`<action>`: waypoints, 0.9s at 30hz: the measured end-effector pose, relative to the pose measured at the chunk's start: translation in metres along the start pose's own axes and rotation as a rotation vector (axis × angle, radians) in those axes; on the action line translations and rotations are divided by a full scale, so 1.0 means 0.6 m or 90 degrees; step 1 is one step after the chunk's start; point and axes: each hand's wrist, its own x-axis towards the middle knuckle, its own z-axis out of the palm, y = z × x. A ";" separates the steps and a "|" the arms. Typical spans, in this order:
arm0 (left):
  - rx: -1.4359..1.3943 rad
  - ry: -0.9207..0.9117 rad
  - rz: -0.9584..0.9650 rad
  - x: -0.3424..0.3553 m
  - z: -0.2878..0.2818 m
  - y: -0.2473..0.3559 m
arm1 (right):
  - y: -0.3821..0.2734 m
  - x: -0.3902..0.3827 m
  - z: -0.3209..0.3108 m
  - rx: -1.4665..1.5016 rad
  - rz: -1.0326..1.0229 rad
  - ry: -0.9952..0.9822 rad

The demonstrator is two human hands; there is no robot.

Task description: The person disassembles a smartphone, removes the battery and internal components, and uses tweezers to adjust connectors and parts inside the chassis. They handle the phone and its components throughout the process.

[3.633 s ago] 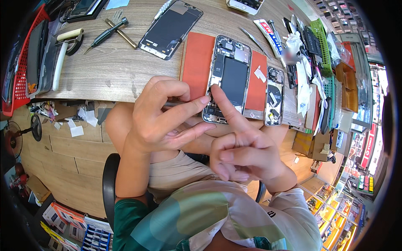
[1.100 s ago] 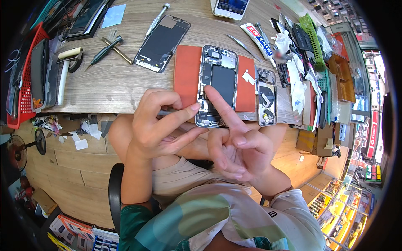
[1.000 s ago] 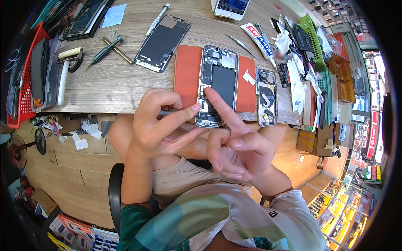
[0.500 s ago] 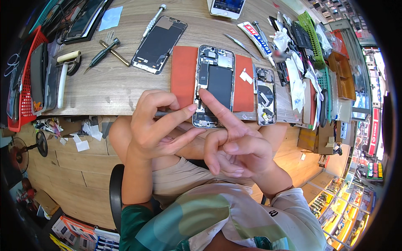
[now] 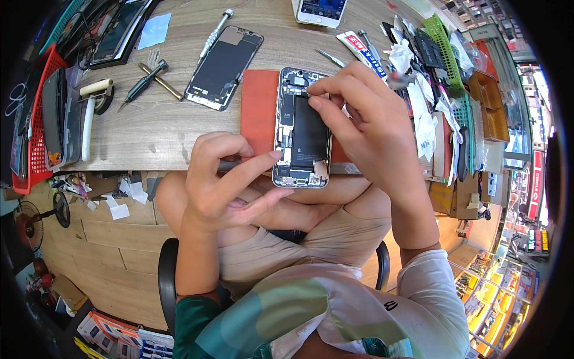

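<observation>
Right hand (image 5: 371,131) has moved up from below the table edge since half a second ago; it now sits over the upper half of the opened phone (image 5: 302,128), thumb and forefinger pinched together at the top edge of the black battery (image 5: 309,130). Whether anything lies between the fingertips cannot be told.

Left hand (image 5: 224,185): index finger stretched out, tip touching the phone's lower left side; other fingers loosely curled, nothing held.

Phone lies back-open on the red mat (image 5: 259,107) at the near edge of the wooden table (image 5: 143,128).

Detached screen (image 5: 224,67) left of the mat, a screwdriver (image 5: 215,33) just beyond it. Tweezers (image 5: 330,57) near the phone's top right.
</observation>
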 end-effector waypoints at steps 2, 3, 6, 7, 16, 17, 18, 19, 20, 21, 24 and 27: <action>0.001 -0.005 0.010 0.001 -0.001 -0.003 | 0.006 0.005 0.008 -0.026 -0.006 -0.001; -0.001 -0.007 0.011 0.000 -0.001 -0.005 | 0.008 0.006 0.010 -0.036 -0.003 -0.008; 0.003 -0.015 0.001 0.001 -0.002 -0.003 | 0.010 0.010 0.012 -0.044 -0.005 -0.023; 0.005 -0.018 -0.004 0.001 -0.002 -0.001 | 0.011 0.012 0.010 -0.044 -0.007 -0.027; -0.023 0.015 -0.011 0.001 0.003 -0.001 | 0.009 0.039 0.003 -0.074 -0.002 -0.107; -0.023 0.015 -0.009 0.001 0.003 -0.002 | 0.009 0.041 0.003 -0.069 0.005 -0.114; -0.024 0.014 -0.006 0.002 0.003 -0.002 | 0.009 0.042 0.003 -0.066 0.013 -0.119; -0.025 0.014 -0.003 0.003 0.003 -0.002 | 0.008 0.043 0.002 -0.062 0.021 -0.124; -0.024 0.015 -0.002 0.003 0.003 -0.002 | 0.010 0.044 0.002 -0.056 0.024 -0.129; -0.023 0.016 -0.001 0.003 0.003 -0.002 | 0.011 0.046 0.002 -0.049 0.027 -0.134; -0.022 0.021 0.002 0.002 0.004 -0.003 | 0.014 0.044 0.005 -0.038 0.018 -0.135; -0.015 -0.006 0.009 0.000 0.000 -0.005 | 0.015 0.041 0.005 -0.028 0.018 -0.136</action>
